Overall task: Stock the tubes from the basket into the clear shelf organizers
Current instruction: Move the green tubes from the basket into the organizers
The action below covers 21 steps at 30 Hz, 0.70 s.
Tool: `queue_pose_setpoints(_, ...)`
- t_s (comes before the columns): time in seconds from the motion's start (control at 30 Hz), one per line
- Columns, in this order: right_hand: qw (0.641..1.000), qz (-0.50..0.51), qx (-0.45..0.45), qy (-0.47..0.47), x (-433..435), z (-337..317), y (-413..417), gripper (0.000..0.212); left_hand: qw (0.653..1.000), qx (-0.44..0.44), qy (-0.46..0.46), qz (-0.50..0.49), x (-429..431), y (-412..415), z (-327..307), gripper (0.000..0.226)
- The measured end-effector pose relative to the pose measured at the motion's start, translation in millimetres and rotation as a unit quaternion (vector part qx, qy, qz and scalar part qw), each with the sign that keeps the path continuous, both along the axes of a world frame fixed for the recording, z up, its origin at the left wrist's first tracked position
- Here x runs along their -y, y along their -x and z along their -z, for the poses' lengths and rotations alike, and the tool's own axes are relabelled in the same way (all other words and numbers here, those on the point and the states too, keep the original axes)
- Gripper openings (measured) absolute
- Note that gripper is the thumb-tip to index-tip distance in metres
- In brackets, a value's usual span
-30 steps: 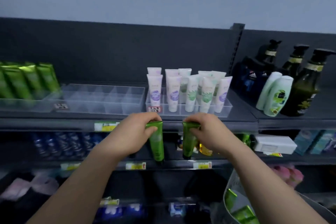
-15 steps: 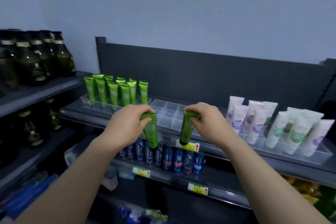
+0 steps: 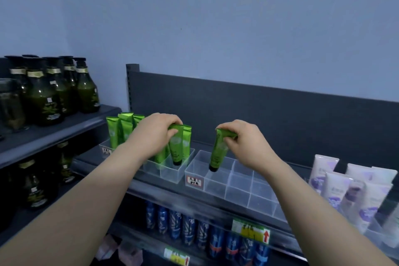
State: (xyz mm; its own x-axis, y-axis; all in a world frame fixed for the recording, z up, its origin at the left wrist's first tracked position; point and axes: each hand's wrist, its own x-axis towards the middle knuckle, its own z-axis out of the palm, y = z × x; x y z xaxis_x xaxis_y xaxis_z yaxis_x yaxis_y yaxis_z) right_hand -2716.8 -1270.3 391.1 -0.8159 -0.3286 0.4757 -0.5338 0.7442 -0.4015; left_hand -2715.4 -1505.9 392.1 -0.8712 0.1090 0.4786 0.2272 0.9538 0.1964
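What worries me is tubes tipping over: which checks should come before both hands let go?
1. Left hand grips left tube by its crimped end: ok.
2. Left tube cap-down inside the left organizer: ok.
3. Right hand pinches right tube: ok.
4. Right tube upright: not ok, it tilts.
5. Right tube's cap seated in the middle organizer: cannot tell.
6. Middle organizer's compartments free: ok.

Left grip (image 3: 154,134), right grip (image 3: 246,143) bare; forearms (image 3: 90,198) bare
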Motion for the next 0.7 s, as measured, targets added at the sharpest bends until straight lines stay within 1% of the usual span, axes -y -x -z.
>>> queue_pose_setpoints(0.17,1.0,-0.018,0.015,0.018,12.6,2.8,40.2,0.038,0.997,0.048,0.059,0.009,11.9,51.3,14.3,0.025)
queue_pose_setpoints(0.33,0.999,-0.025,0.035,0.024,32.8,4.2,60.5,0.037,0.991,0.077,0.101,0.05,24.6,85.7,26.7,0.026)
queue_pose_setpoints(0.53,0.999,0.011,0.04,0.033,58.2,7.5,66.5,0.035,0.977,0.078,0.166,0.109,38.6,116.3,37.4,0.03)
queue_pose_setpoints(0.7,0.997,0.057,0.039,0.042,79.1,9.2,59.5,0.033,0.97,0.065,0.174,0.154,46.4,130.0,40.6,0.033)
